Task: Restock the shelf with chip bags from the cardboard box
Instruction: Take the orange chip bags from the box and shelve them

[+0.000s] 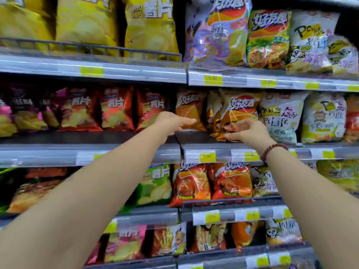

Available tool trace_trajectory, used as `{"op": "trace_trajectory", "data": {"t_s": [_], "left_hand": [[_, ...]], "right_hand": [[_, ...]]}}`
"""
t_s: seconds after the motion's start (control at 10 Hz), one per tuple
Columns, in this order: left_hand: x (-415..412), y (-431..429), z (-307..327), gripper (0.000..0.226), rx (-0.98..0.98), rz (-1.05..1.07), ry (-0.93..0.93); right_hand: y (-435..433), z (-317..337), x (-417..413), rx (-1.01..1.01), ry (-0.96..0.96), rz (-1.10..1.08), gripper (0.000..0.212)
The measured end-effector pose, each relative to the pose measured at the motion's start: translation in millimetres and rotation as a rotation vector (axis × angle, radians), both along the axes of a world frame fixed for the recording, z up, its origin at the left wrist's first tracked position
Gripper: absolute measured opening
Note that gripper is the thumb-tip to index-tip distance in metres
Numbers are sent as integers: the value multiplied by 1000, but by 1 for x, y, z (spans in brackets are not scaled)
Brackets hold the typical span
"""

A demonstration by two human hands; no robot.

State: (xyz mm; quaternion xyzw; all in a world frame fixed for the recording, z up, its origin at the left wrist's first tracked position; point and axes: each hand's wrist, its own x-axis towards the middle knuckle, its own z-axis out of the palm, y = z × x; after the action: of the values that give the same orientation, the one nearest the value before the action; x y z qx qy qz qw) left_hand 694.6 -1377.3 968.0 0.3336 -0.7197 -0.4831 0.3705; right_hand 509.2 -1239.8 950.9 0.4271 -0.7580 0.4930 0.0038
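Both my arms reach up to the middle shelf (194, 137). My right hand (250, 132), with a bead bracelet on the wrist, pinches the lower edge of an orange chip bag (240, 108) that leans forward at the shelf front. My left hand (172, 123) stretches a finger toward another orange chip bag (189, 111) standing just left of it and touches its lower part. The cardboard box is out of view.
Shelves above and below are packed with chip bags: yellow ones (149, 26) at the top, red ones (116, 109) left of my left hand, white ones (279, 115) right of my right hand. Price rails (207, 157) run along each shelf edge.
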Motion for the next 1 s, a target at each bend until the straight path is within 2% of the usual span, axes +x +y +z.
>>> {"op": "trace_trajectory", "data": {"t_s": [0.1,0.2,0.4,0.5,0.6,0.7,0.8,0.9,1.0], "left_hand": [[53,13,-12,17,-25,-81,-11],[103,17,-33,15,-43,-110,-52],[182,10,-114,29,41,-138,-212],[212,6,-170,20,74,-78,-240],[239,-3,-238,16,173,-39,-314],[267,-7,-315,22,299,25,-402],[295,-4,-393,24,430,102,-471],[326,-1,-470,41,573,220,-499],[352,7,-541,44,696,358,-491]], "right_hand": [[-8,-15,56,-13,-53,52,60],[-19,-37,108,3,-54,91,56],[-38,-113,192,72,-188,189,45],[-46,-166,219,170,-237,249,37],[-51,-229,238,314,-320,290,42],[-55,-300,253,461,-433,315,44],[-55,-376,262,613,-480,346,39],[-50,-455,270,764,-508,351,27],[-43,-522,281,915,-581,399,31]]}}
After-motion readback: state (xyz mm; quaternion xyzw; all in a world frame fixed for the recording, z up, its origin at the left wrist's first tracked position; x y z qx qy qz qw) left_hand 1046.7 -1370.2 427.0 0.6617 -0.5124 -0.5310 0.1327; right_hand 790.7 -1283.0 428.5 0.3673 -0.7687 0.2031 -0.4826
